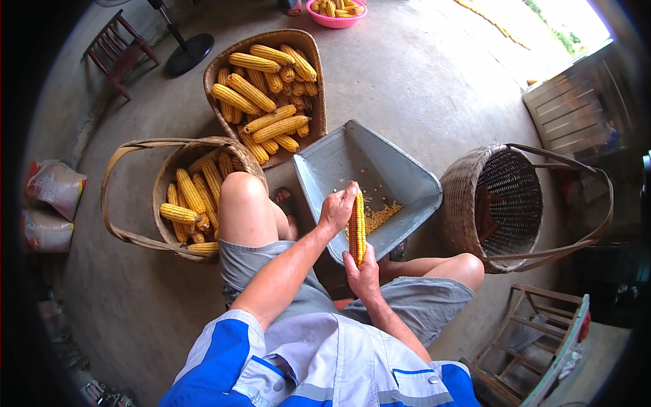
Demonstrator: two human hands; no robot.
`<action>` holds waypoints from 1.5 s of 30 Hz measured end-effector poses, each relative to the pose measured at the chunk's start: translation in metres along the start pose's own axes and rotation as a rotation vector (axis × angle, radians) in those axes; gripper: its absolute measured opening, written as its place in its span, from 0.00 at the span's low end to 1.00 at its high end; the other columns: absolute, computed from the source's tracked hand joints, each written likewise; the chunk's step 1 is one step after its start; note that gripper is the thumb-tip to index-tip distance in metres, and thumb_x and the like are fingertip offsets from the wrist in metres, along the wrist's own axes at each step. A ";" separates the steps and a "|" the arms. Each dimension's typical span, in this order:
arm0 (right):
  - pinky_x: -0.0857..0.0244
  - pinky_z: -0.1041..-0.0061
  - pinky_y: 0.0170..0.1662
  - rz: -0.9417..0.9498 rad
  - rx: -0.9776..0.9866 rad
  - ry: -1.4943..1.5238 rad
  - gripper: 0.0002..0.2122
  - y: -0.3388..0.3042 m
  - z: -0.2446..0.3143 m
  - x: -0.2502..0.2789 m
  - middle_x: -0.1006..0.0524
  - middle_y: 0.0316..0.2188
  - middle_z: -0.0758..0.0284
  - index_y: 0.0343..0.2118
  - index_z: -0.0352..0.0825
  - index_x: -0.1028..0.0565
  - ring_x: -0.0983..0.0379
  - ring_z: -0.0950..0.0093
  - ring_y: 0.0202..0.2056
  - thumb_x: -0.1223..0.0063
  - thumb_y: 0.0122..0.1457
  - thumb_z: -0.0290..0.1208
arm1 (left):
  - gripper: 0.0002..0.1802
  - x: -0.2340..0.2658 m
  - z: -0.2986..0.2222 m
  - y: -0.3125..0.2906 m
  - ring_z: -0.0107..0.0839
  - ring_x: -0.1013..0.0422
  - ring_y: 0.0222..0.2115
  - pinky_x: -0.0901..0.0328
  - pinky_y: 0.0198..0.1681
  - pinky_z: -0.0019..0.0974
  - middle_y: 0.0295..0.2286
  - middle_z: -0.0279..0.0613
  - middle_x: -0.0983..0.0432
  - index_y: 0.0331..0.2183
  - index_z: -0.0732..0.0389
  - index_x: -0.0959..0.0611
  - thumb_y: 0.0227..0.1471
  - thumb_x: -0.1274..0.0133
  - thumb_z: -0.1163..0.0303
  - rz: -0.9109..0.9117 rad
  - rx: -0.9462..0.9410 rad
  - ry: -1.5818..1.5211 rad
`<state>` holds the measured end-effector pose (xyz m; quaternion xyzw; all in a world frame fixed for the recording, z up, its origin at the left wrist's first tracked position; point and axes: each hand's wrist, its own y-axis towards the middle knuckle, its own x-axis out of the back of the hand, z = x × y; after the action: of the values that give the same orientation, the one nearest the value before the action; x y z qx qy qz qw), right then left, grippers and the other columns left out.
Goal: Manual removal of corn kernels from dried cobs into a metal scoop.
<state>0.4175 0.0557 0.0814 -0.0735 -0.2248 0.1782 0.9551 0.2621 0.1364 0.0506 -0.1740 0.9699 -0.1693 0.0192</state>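
Note:
An ear of corn (360, 220) stands nearly upright between my hands, its right side yellow with kernels and a reddish-brown bare strip showing along its left. My left hand (338, 207) is closed at its upper end, the thumb pressed near the tip. Around the lower end wraps my right hand (364, 273). Both are over the near part of a grey metal bin (332, 159) set between my legs. Loose yellow kernels (382, 217) lie inside on its bottom, mostly toward the right, with a few scattered.
Corn ears fill a wicker basket (215, 88) beyond the bin and a handled basket (163, 197) beside my left knee. Another handled basket (468, 203) lies tipped at right. A wooden frame (519, 346), sacks (57, 190), a chair (122, 54), a fan base (190, 55) and a pink basin (337, 22) surround me.

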 end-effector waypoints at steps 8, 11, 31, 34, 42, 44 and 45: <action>0.31 0.69 0.40 0.019 -0.053 0.056 0.19 0.001 -0.004 -0.001 0.25 0.34 0.57 0.49 0.30 0.35 0.25 0.67 0.34 0.42 0.60 0.32 | 0.24 -0.002 0.030 0.008 0.44 0.26 0.30 0.34 0.37 0.42 0.27 0.53 0.23 0.33 0.64 0.20 0.61 0.61 0.53 -0.053 -0.220 0.105; 0.31 0.69 0.39 0.010 -0.029 0.050 0.18 0.002 -0.004 -0.001 0.25 0.33 0.58 0.48 0.29 0.35 0.26 0.68 0.33 0.42 0.60 0.31 | 0.24 -0.001 0.045 0.013 0.27 0.31 0.26 0.35 0.33 0.35 0.23 0.40 0.25 0.33 0.64 0.20 0.64 0.59 0.52 -0.078 -0.305 0.149; 0.32 0.70 0.39 -0.007 -0.122 0.157 0.17 0.009 -0.023 -0.004 0.25 0.33 0.60 0.47 0.30 0.33 0.27 0.70 0.34 0.43 0.60 0.32 | 0.25 -0.008 0.042 0.010 0.33 0.28 0.29 0.34 0.36 0.38 0.25 0.48 0.22 0.32 0.67 0.20 0.63 0.60 0.54 -0.010 0.135 -0.124; 0.32 0.71 0.39 -0.036 -0.153 0.192 0.16 0.016 -0.028 -0.004 0.26 0.32 0.60 0.46 0.30 0.32 0.27 0.70 0.34 0.43 0.60 0.32 | 0.30 -0.012 0.044 0.010 0.41 0.24 0.37 0.33 0.44 0.40 0.33 0.52 0.20 0.40 0.66 0.19 0.62 0.57 0.46 0.040 0.099 0.011; 0.31 0.66 0.41 -0.098 -0.080 0.094 0.18 0.029 -0.011 0.002 0.24 0.34 0.55 0.47 0.29 0.33 0.24 0.63 0.38 0.43 0.59 0.32 | 0.30 -0.017 0.027 -0.011 0.32 0.27 0.41 0.33 0.47 0.35 0.40 0.46 0.23 0.50 0.69 0.25 0.60 0.49 0.50 0.106 -0.179 0.233; 0.31 0.63 0.44 -0.143 -0.006 0.023 0.22 0.030 -0.011 0.000 0.25 0.41 0.48 0.53 0.28 0.36 0.24 0.54 0.42 0.44 0.58 0.30 | 0.29 -0.016 0.007 -0.030 0.29 0.27 0.39 0.32 0.45 0.34 0.38 0.46 0.23 0.47 0.69 0.24 0.57 0.44 0.53 0.287 0.069 0.219; 0.31 0.63 0.44 -0.146 -0.005 0.030 0.22 0.030 -0.011 -0.001 0.25 0.41 0.48 0.53 0.28 0.36 0.24 0.54 0.42 0.44 0.58 0.30 | 0.27 -0.017 0.005 -0.036 0.28 0.27 0.37 0.31 0.42 0.34 0.35 0.44 0.23 0.45 0.69 0.23 0.57 0.44 0.53 0.292 0.073 0.203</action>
<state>0.4126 0.0822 0.0646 -0.0619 -0.2159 0.1062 0.9686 0.2901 0.1087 0.0580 -0.0127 0.9750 -0.2163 -0.0483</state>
